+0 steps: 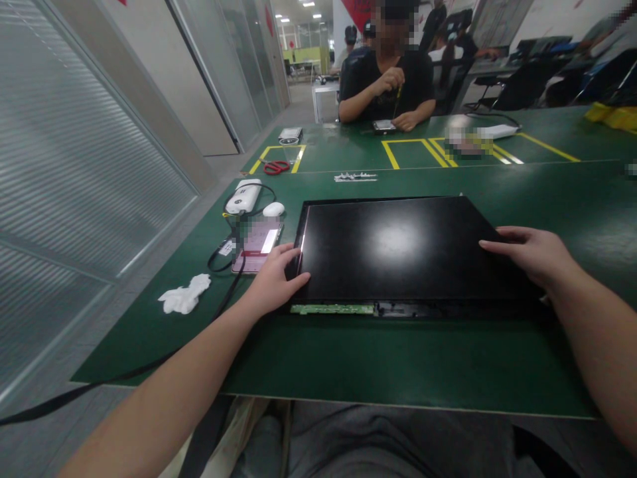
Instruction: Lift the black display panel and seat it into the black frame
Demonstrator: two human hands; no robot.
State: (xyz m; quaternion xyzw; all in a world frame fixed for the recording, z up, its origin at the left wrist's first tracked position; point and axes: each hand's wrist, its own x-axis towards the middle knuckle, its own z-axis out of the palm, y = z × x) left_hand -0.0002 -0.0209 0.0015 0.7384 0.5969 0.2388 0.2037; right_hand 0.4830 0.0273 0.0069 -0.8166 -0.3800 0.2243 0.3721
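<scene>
A black flat display panel (pixel 418 249) lies on the green table with its face up, its dark glass catching a bright glare. Along its near edge runs a narrow green circuit board (pixel 332 309), exposed beside a black strip of frame. My left hand (pixel 276 279) grips the panel's left side, with the thumb over the near left corner and the fingers along the edge. On the opposite side, my right hand (pixel 535 255) holds the right edge between thumb and fingers; part of its grip is hidden beneath the hand.
Left of the panel lie a phone (pixel 256 247), a white power bank (pixel 243 197) with a black cable, a white mouse-like object (pixel 273 210) and crumpled tissue (pixel 184 295). Farther back are red scissors (pixel 276 167) and small metal strips (pixel 355 177). Across the table, a person (pixel 388 86) works on a small device.
</scene>
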